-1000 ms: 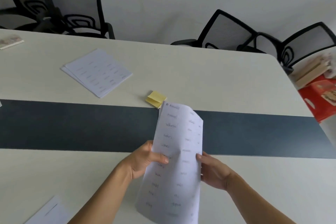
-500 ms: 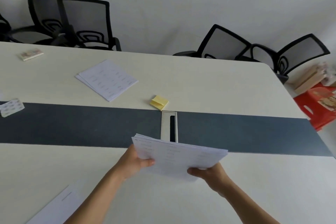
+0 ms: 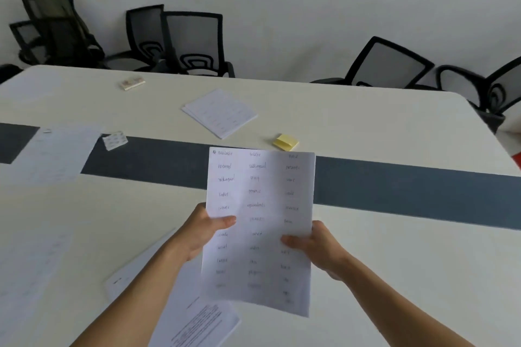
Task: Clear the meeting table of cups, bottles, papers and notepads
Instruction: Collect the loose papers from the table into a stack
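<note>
I hold a stack of white sheets with handwritten words (image 3: 260,200) upright above the meeting table (image 3: 366,127). My left hand (image 3: 203,229) grips its left edge, thumb on the front. My right hand (image 3: 318,245) grips the right edge the same way. On the far half of the table lies another paper stack (image 3: 220,113) and, closer to me, a yellow sticky-note pad (image 3: 286,142). A printed sheet (image 3: 194,318) lies under my left forearm, and more sheets (image 3: 56,152) lie at the left.
A small blister pack (image 3: 115,140) sits on the table's dark centre strip (image 3: 408,191). A small flat box (image 3: 132,83) lies near the far edge. Black mesh chairs (image 3: 191,42) line the wall behind. Something red (image 3: 517,159) shows at the right edge.
The stack was held flat and edge-on half a second ago; now it stands upright with its written face toward me. The view has swung left, showing more papers on the left side.
</note>
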A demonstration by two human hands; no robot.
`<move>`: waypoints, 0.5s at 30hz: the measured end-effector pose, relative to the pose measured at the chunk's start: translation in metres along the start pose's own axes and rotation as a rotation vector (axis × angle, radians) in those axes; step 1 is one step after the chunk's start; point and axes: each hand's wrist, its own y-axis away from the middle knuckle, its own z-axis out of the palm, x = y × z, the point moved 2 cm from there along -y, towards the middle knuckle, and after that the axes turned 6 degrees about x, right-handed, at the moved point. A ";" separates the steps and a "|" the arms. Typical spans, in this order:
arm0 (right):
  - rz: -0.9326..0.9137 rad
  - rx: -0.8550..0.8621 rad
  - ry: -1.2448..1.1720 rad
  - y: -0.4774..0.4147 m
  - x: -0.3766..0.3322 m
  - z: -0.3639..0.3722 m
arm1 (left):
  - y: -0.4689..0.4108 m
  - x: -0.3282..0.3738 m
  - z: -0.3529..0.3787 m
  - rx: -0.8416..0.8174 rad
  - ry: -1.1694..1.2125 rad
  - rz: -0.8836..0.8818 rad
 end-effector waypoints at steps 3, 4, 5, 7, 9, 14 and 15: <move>0.054 -0.081 0.009 0.008 0.006 0.049 | 0.027 -0.019 -0.045 0.142 -0.025 -0.049; 0.078 -0.094 0.028 0.010 0.011 0.064 | 0.036 -0.027 -0.063 0.182 -0.026 -0.064; 0.100 -0.093 0.062 0.009 0.019 0.071 | 0.039 -0.034 -0.079 0.225 -0.022 -0.081; 0.150 -0.037 0.182 0.009 0.039 0.091 | 0.054 -0.053 -0.122 0.310 0.007 -0.110; 0.190 0.040 0.385 0.007 0.066 0.107 | 0.062 -0.074 -0.164 0.405 0.060 -0.135; 0.192 0.173 0.702 -0.012 0.093 0.175 | 0.064 -0.154 -0.257 0.463 0.138 -0.317; 0.189 0.196 0.726 -0.018 0.094 0.196 | 0.063 -0.168 -0.273 0.472 0.129 -0.360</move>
